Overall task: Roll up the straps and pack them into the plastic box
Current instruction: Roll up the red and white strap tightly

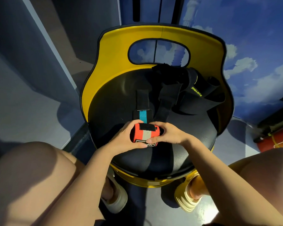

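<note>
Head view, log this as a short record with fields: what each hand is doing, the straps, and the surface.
left hand: grips the left end of the rolled orange strap
right hand: grips the roll's right end
roll: orange with grey stripe, black fastener patch on top
unrolled strap: black and teal, flat beyond the roll
other straps: black pile, far right of seat
surface: black seat of a yellow chair
plastic box: not in view

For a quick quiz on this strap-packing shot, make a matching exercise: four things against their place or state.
Things:
1. orange roll
2. teal-striped strap
3. black wrap with yellow lettering
4. chair backrest

Place or state:
A. yellow, with an oval cutout
B. lying flat on the seat, beyond the hands
C. gripped by both hands
D. heaped at the seat's far right

Pairs: 1-C, 2-B, 3-D, 4-A
</note>
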A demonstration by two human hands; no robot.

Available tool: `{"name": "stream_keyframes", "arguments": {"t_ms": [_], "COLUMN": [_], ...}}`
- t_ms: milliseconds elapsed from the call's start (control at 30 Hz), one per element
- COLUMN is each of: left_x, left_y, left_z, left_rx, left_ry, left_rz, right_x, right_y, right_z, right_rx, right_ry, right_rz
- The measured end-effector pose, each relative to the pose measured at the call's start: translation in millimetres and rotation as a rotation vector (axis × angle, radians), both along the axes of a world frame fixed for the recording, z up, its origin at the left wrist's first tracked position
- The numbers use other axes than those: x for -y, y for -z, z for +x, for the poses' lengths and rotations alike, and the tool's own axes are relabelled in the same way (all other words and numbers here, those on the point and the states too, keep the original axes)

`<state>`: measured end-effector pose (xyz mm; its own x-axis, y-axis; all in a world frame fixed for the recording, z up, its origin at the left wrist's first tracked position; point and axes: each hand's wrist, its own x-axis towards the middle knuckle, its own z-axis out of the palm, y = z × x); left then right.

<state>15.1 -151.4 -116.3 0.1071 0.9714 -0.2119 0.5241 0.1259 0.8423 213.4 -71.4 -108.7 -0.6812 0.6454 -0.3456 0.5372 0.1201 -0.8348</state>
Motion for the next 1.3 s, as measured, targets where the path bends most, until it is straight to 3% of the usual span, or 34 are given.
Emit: {"name": "stream_keyframes", "arguments": {"t_ms": [167,300,533,633,800,1100,1300], "left_x": [-1,-9,-23,-23,-22,-24,-28], "left_y": [4,2,5,9,5,-5,-7], "left_z": [-6,-11,-9,-5,0,-6,-8], "left_rx": [-0.085,-0.012,0.041,0.073,-0.009,-0.027,0.114], "left_ry": [-0.052,-0.113,-0.139,-0.202,-0.088,-0.085,-0.054], "left_rz": [-0.012,-0.095,-0.156,-0.07,0.097,0.015,-0.17], "right_x": [2,11,5,0,-3,3,11], "right_y": [3,10,14,10,8,15,15], "right_z": [-7,-7,-7,-6,-7,2,1], "right_rx": [-0.026,-0.109,-0.042,-0.038,-0.003,0.064,-0.079], "right_ry": [0.031,0.134,0.106,0.123,0.112,0.16,0.094], "right_rz": [-0.029,0.112,0.192,0.152,0.167,0.287,0.331]}}
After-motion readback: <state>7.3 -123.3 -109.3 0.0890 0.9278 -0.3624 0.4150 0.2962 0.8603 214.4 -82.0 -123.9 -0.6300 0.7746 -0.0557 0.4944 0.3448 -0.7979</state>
